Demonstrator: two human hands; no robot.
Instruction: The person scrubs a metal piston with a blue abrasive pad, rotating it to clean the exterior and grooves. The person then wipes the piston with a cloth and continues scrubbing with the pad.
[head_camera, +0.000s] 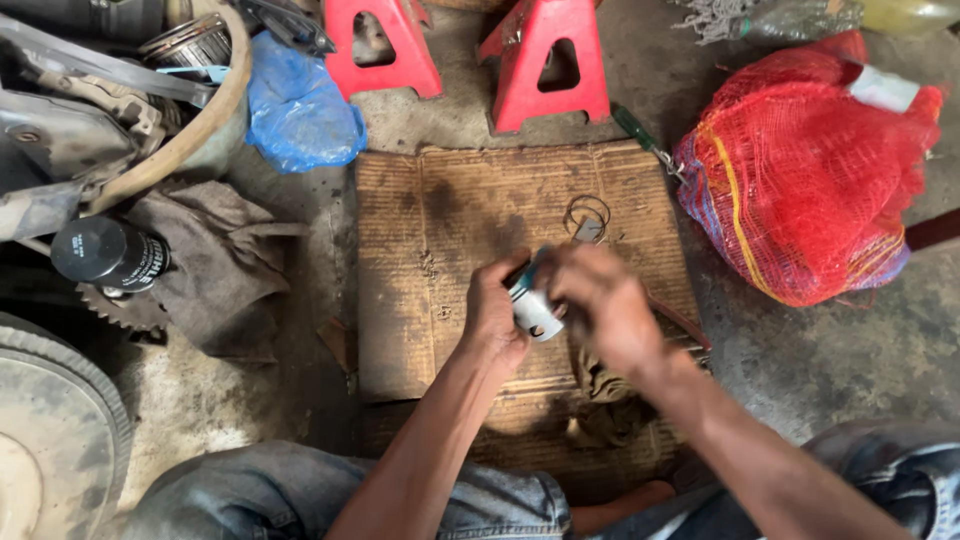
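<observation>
— Down there? Worn cardboard sheet (440, 230) on the floor, red mesh sack (800, 170) beside.

— Above it: left hand (492, 312) gripping a pale metal piston (532, 312); right hand (600, 305), blurred, pinching its top.

Two red jack stands (470, 55) at the top edge; blue plastic bag (300, 110); red mesh sack (800, 170); green-handled screwdriver (645, 140); black oil filter (108, 255) beside a grey rag (220, 265); thin wire rings (587, 212) on a cardboard sheet (430, 250).
</observation>
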